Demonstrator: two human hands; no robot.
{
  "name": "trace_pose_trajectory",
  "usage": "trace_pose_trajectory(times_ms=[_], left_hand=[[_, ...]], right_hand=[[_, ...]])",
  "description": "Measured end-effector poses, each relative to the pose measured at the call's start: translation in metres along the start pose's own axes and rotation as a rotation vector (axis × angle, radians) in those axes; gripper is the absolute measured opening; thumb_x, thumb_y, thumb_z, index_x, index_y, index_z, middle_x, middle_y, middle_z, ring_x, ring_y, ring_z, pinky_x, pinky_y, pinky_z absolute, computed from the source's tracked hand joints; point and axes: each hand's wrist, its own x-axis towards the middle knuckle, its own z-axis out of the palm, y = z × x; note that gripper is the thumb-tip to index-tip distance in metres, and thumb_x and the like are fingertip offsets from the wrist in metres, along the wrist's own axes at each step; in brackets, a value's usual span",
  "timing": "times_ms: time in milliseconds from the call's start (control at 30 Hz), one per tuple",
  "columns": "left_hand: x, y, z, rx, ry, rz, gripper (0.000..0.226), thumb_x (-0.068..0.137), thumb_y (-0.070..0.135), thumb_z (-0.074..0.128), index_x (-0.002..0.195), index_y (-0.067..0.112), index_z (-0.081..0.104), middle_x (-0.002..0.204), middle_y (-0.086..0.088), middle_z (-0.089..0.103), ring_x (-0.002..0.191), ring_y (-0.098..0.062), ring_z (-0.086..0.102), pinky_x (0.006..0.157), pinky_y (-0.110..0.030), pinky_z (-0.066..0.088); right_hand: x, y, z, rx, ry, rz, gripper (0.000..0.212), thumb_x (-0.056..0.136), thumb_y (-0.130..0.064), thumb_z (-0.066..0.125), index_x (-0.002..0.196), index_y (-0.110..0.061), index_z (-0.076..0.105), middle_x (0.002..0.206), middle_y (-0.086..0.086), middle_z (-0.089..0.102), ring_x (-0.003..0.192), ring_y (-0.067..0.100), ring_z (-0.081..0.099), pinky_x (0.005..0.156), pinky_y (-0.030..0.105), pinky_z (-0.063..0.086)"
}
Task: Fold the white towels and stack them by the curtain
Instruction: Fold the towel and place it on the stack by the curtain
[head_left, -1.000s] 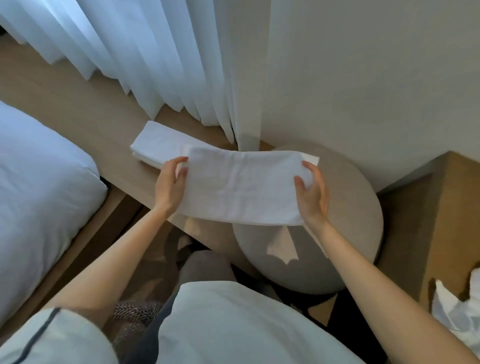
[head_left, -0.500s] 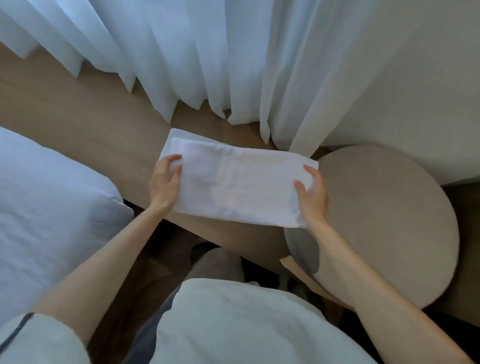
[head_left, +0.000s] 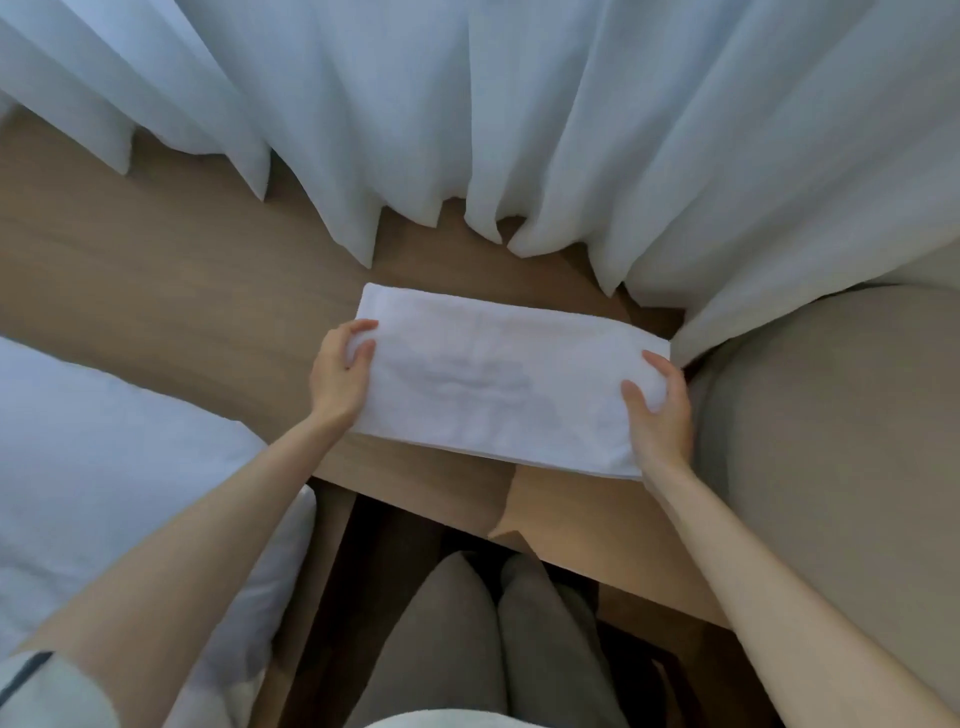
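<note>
Down onto the bench (head_left: 156, 291) has come our folded white towel (head_left: 498, 395), which a second ago hung in the air; it now covers the towel already lying there, and only layered edges show along its near side. Nearest us, on the side away from the curtain (head_left: 467, 130), our knees (head_left: 493, 623) stand below the bench edge. Next come our hands, well apart, each clamped on a short end of the towel. The left hand (head_left: 340, 371) curls its fingers over one end. The right hand (head_left: 657, 415) pinches the other, beside the round stool (head_left: 831, 441) that sits under the curtain's right folds. The towel lies flat just short of the curtain hem, near it but not touching.

We judge the terry light, soft and limp, grippy rather than slick, and not fragile. Held at one point it would sag and unfold, so we would hold both short ends through every layer.
</note>
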Motion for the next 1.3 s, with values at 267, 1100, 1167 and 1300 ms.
trace_pose_trajectory(times_ms=[267,1100,1167,1300], left_hand=[[0.063,-0.055,0.044,-0.045,0.010,0.053,0.024,0.098,0.014,0.047,0.118,0.017,0.060,0.123,0.005,0.056,0.110,-0.008,0.048,0.085,-0.018,0.036],[0.108,-0.088,0.090,-0.016,0.082,-0.173,0.025,0.093,0.038,0.054,0.101,0.016,0.047,0.096,0.004,0.052,0.085,-0.016,0.051,0.076,-0.030,0.039],[0.106,-0.084,0.092,0.098,0.165,-0.221,0.033,0.092,0.043,0.054,0.106,0.013,0.049,0.101,0.000,0.055,0.091,-0.021,0.052,0.082,-0.035,0.040],[0.088,-0.065,0.108,0.498,0.355,-0.103,0.037,0.096,0.024,0.047,0.131,0.011,0.044,0.133,-0.011,0.044,0.121,-0.031,0.039,0.097,-0.040,0.024]], right_hand=[[0.047,0.055,0.050,-0.023,0.066,0.002,0.036,0.092,-0.019,0.059,0.122,-0.035,0.051,0.121,-0.022,0.046,0.114,0.002,0.041,0.097,0.024,0.037],[0.083,0.097,0.084,-0.002,0.346,0.094,0.041,0.086,-0.015,0.067,0.120,-0.024,0.046,0.112,0.000,0.058,0.104,0.016,0.054,0.082,0.027,0.044],[0.085,0.097,0.088,-0.187,0.404,0.063,0.048,0.084,-0.010,0.067,0.126,-0.021,0.047,0.120,0.003,0.055,0.111,0.017,0.044,0.084,0.025,0.037],[0.071,0.082,0.096,-0.455,0.474,-0.161,0.048,0.080,0.007,0.062,0.121,-0.017,0.055,0.131,0.008,0.048,0.118,0.026,0.038,0.096,0.022,0.029]])
